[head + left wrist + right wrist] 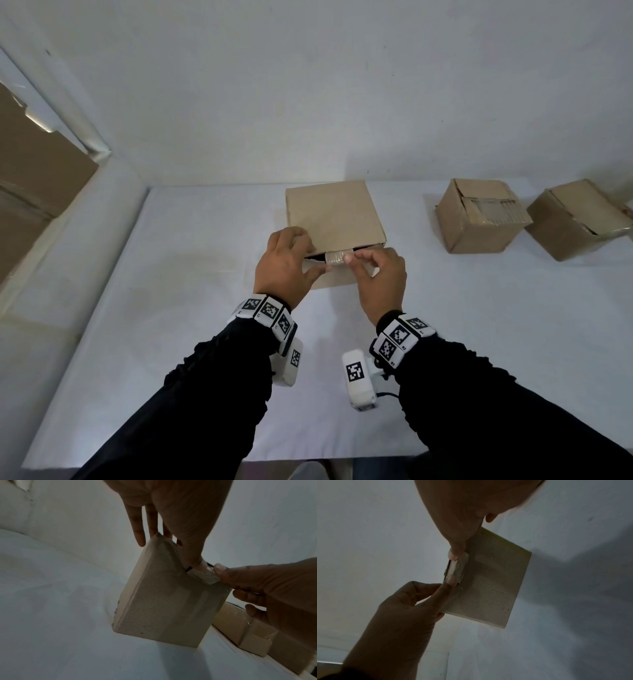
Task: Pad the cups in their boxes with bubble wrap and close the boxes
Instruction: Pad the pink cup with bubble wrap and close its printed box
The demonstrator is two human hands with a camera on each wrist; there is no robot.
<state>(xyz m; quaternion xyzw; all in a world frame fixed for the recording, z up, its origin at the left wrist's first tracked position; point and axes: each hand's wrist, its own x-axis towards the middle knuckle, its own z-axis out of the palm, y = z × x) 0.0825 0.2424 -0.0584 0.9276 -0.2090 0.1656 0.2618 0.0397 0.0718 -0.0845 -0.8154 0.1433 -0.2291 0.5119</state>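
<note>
1. Both hands work the small tab (339, 257) at the front edge of the near cardboard box (334, 212). The left hand (286, 265) lies over the box's front left corner, fingers straight on the lid, thumb tip pressed on the tab's left end. The right hand (380, 277) has its fingers curled, its thumb tip pressed on the tab's right end; no view shows clearly whether a finger closes on the tab from the other side.
2. The table (171, 308) is covered in a white sheet, against a white wall.
3. A large brown cardboard sheet (30, 185) leans at the far left edge of the head view.
4. The near box sits at the middle of the table, close to the wall. Its lid is folded down flat, with a thin dark gap still showing along the front edge beside the tab. What is inside cannot be seen.
5. Two more cardboard boxes stand to the right, well apart from the near one: the middle box (479, 219) with its top flaps folded down, and the far right box (575, 219) just beside it, partly cut off by the frame.
6. The tab is pale and creased, folded over the front lip of the box, between the two thumbs.
7. Black sleeves (212, 394) cover both forearms, with marker-patterned bands at each wrist.
</note>
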